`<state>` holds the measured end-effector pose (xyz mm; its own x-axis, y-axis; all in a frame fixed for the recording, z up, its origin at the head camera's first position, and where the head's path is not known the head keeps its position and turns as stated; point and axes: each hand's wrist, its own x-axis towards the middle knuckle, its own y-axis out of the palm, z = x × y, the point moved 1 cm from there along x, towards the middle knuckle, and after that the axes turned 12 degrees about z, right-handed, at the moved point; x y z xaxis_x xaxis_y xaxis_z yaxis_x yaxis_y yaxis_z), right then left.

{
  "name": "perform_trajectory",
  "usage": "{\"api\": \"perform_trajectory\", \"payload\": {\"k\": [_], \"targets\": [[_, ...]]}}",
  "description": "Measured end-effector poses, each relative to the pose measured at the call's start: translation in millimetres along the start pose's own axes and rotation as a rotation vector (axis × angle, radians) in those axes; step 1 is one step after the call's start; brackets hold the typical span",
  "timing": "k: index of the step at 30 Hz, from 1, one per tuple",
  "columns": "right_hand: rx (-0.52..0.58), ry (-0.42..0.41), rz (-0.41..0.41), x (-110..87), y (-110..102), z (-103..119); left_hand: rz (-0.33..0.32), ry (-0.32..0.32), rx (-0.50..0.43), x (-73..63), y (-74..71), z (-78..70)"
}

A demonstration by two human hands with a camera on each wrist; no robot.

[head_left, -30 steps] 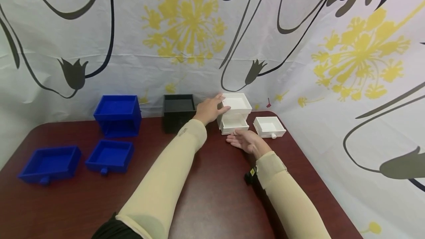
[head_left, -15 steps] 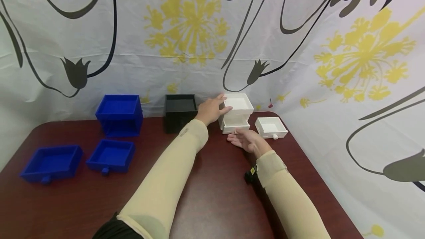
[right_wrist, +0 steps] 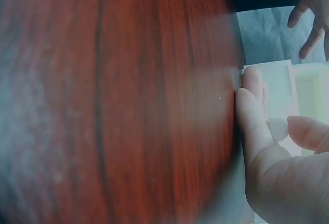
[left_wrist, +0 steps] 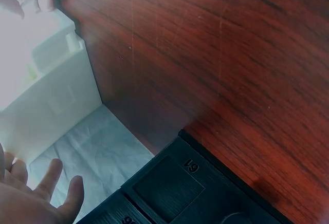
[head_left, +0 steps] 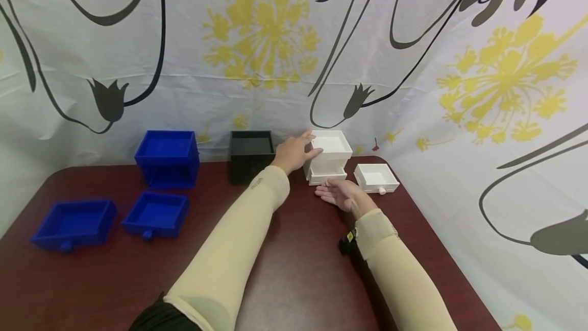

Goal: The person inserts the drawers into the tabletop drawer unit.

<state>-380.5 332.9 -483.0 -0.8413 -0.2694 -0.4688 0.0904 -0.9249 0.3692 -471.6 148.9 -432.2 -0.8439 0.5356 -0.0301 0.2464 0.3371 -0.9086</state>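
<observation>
A small white box [head_left: 332, 142] stands at the back right, its lower drawer [head_left: 327, 179] partly out at the front. My left hand [head_left: 292, 153] rests against the box's left side and top edge, thumb over the front rim. Those fingers look straight and spread in the left wrist view. My right hand [head_left: 342, 195] is palm up at the drawer's front. In the right wrist view its thumb and fingers pinch the round knob [right_wrist: 278, 129]. Beside the box lies a separate white drawer [head_left: 376, 178] with its knob facing me.
A black box [head_left: 251, 157] stands just left of the white one. Further left is a blue box [head_left: 167, 160] with an open front. Two blue drawers, a larger one [head_left: 73, 223] and a smaller one [head_left: 156, 213], lie before it. A patterned cloth hangs behind the table.
The lower white drawer has slid slightly further into its box, my right hand moving with it. My left hand stays at the box. The head view has shifted a little.
</observation>
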Motion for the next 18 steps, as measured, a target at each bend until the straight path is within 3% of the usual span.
{"api": "perform_trajectory", "payload": {"k": [18], "targets": [[-0.005, 0.0, -0.004, 2.2, 0.3, 1.6, -0.021, 0.012, 0.006, -3.1, 0.6, -1.5]]}}
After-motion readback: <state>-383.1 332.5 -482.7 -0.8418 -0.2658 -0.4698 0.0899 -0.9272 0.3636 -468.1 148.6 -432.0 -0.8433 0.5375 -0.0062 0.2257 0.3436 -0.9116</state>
